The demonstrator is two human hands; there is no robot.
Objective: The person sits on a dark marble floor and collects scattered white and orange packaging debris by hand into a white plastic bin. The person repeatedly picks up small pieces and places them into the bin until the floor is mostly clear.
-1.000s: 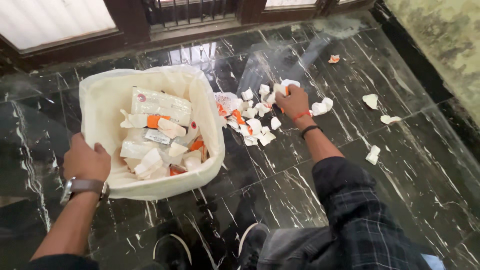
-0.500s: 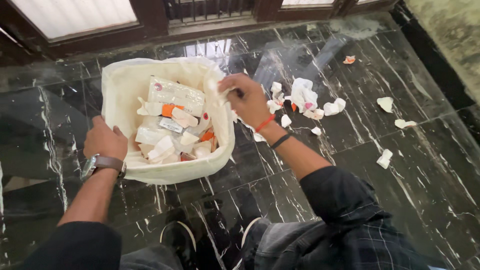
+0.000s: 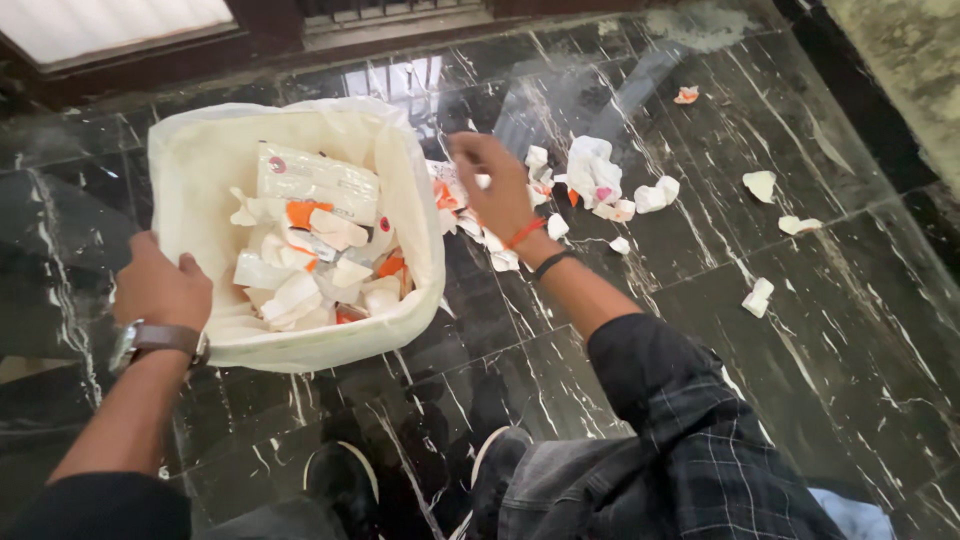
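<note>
My left hand grips the near rim of a bin lined with a cream bag, which holds white and orange wrappers and crumpled paper. My right hand hovers just right of the bin, fingers spread, over a heap of white and orange paper scraps on the black marble floor. A bigger crumpled white wad lies just beyond that hand. It holds nothing that I can see.
More crumpled scraps are scattered to the right, and one orange-white piece lies farther back. A dark window frame runs along the top. My shoes show at the bottom.
My right hand went from the scrap pile to the bin's rim with paper, and now is back over the scraps, empty. The bin holds a few more pieces. My left hand stayed on the rim.
</note>
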